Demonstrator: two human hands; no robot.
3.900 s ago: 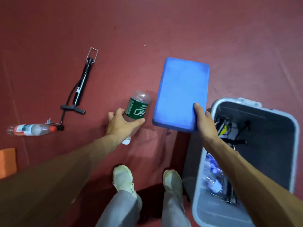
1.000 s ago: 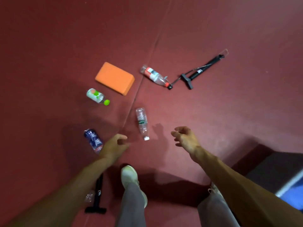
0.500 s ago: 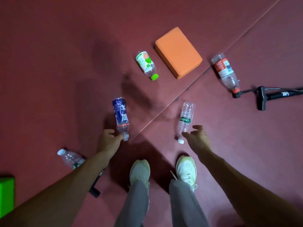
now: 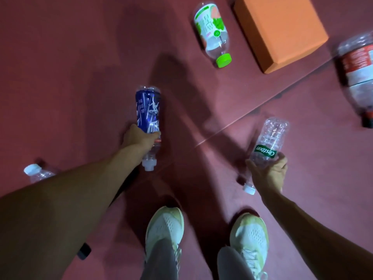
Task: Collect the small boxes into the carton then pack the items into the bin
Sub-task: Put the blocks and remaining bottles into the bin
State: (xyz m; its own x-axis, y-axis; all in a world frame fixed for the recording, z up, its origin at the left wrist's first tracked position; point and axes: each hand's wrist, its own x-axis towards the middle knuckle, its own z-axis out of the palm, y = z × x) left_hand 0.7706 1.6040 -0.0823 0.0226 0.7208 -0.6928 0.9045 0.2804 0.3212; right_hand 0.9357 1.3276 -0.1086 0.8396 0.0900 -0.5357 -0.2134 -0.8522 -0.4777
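My left hand [image 4: 139,139] grips a blue-labelled plastic bottle [image 4: 149,112] near its neck; the bottle lies on the red floor with its white cap toward me. My right hand [image 4: 269,173] holds a clear bottle with a green label [image 4: 268,141] around its lower part, cap pointing down toward my feet. Further off lie a bottle with a green cap [image 4: 213,35], an orange foam block [image 4: 279,30] and a red-labelled bottle [image 4: 358,71] at the right edge. No bin or carton is in view.
Another clear bottle with a white cap [image 4: 33,171] lies at the left, partly behind my left forearm. A black object [image 4: 84,252] pokes out under that arm. My two white shoes [image 4: 164,227] stand at the bottom centre. A floor seam [image 4: 232,128] runs diagonally.
Both hands have closed on their bottles: the left around the blue bottle, the right around the green-labelled one. The view has dropped closer to the floor.
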